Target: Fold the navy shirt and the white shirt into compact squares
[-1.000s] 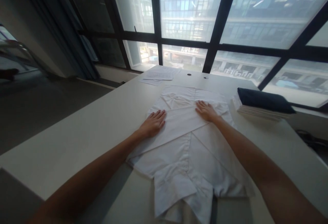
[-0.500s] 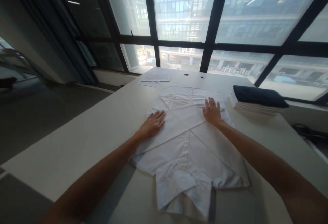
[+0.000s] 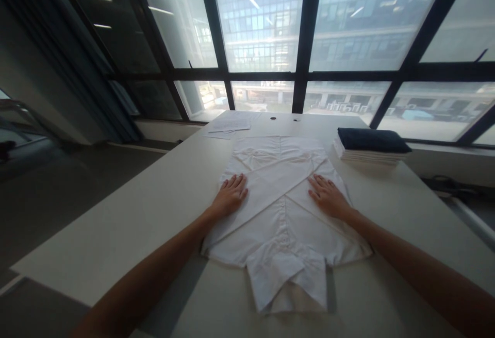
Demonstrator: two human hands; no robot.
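A white shirt (image 3: 266,230) lies on the table with its collar toward me and its button band running away from me along the middle. Its sleeves are folded across the body, one crossing over the other. My left hand (image 3: 230,196) rests palm down on the left part of the shirt, fingers stretched out. On the right side, my right hand (image 3: 328,196) lies flat on the folded sleeve, its fingers slightly spread. Neither hand grips the cloth. Some wrinkles show near the shirt's far end.
The shirt is on a white table (image 3: 154,209). At the back right stands a folded stack of white cloth (image 3: 369,157) topped by a dark navy folded cloth (image 3: 373,139). Papers (image 3: 228,124) lie at the far left, before large windows (image 3: 263,23).
My right hand has slid toward me and down the shirt's right side, from near its far end. My left hand stays about where it was on the cloth. The view has shifted slightly.
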